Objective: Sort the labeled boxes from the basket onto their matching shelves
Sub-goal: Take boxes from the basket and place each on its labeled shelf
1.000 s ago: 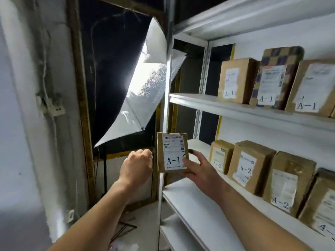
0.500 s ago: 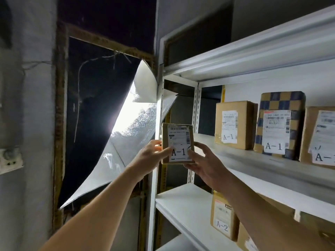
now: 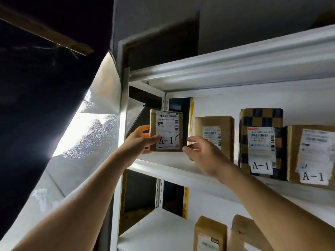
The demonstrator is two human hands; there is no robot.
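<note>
While the small cardboard box point(image 3: 166, 130) marked A-1 stands upright at the left end of the upper white shelf point(image 3: 174, 166), the left hand point(image 3: 138, 142) grips its left edge, thumb across the lower front of the label and fingers curled behind. The right hand point(image 3: 204, 154) hovers just beside the box's lower right corner with its fingers loosely spread; whether a fingertip touches the cardboard is not clear, and it holds nothing. To the right on the same shelf stand a plain brown box point(image 3: 214, 134), partly hidden by the right hand, a checkered package point(image 3: 261, 142) labelled A-1 and another brown box point(image 3: 311, 156) labelled A-1. On the lower shelf point(image 3: 155, 230) two brown boxes point(image 3: 210, 234) show, their markings unreadable. Left of the rack a peeled-back sheet point(image 3: 101, 98) lets in bright light.
</note>
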